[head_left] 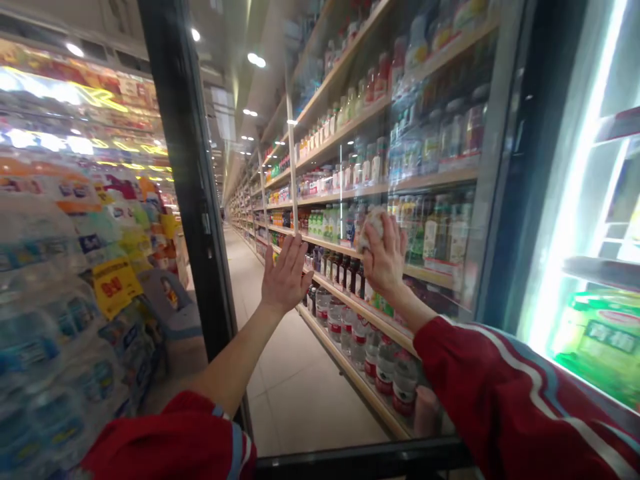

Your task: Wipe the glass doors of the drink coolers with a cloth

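A glass door with a dark frame (187,153) fills the middle of the view in front of me. My left hand (285,275) is raised against the pane with its fingers stretched out, and it holds nothing. To its right and a little higher, my right hand (389,259) presses a crumpled, pale cloth (372,228) to the glass. The palm side of that hand is hidden. Shelves of bottles show in the pane behind both hands, partly as reflections.
On the right, a lit cooler holds green packs (600,340). Shrink-wrapped water bottles (35,353) are stacked at the left, beside a yellow price sign (116,288) and a grey chair (167,303). The door's dark bottom rail (360,459) runs low across the view.
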`<state>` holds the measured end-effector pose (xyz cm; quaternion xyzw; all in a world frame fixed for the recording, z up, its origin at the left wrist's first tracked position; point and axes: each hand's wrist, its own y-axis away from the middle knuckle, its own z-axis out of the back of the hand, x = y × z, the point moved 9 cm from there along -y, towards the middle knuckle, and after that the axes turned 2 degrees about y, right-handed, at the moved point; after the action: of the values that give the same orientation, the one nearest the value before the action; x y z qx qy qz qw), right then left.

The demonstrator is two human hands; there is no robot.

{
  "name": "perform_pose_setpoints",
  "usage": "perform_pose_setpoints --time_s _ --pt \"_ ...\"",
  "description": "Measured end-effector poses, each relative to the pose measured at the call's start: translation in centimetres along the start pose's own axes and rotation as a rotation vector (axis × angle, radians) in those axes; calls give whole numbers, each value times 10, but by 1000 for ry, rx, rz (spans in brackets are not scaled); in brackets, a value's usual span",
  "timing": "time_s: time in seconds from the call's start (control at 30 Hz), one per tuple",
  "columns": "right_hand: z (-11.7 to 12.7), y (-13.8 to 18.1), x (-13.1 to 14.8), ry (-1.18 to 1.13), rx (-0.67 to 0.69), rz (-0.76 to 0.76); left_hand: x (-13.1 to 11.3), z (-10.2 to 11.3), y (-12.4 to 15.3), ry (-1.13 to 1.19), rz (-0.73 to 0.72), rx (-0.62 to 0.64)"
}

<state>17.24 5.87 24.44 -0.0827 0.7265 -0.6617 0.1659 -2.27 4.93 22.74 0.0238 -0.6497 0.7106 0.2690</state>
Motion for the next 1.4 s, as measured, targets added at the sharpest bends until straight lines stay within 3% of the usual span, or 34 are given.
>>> perform_pose_setpoints --time_s 0.13,0.2,0.33,0.4,0.63,0.73,0.83,0.9,0.97,1.1,1.17,1.23,1.4 --pt "-10 17 43 -80 127 191 1 2 1 -12 43 -12" --pt "-10 16 38 -85 134 196 4 4 4 -14 69 -11" --pt "-1 -2 4 -38 1 45 8 10 12 -39 90 -24" --pt "1 -6 3 -23 -38 9 10 12 16 -52 108 -20" --pt "-13 15 66 -94 112 224 26 15 31 -64 160 14" --pt "-12 8 56 -72 76 220 41 20 41 -89 189 20" --pt "-8 -9 30 -32 -3 71 49 22 48 -84 192 41" --pt "-7 -14 27 -33 -24 13 49 24 50 -71 190 43" --pt "-9 -11 44 -62 1 45 47 25 50 -56 187 38" --pt "-22 12 97 -126 169 246 43 30 49 -55 168 4" --pt "-25 18 106 -139 212 307 43 32 49 -60 150 -6" --pt "-22 9 94 -135 168 278 46 34 49 -73 151 1" --pt "-12 -24 45 -75 -63 42 64 41 53 -145 256 -42"
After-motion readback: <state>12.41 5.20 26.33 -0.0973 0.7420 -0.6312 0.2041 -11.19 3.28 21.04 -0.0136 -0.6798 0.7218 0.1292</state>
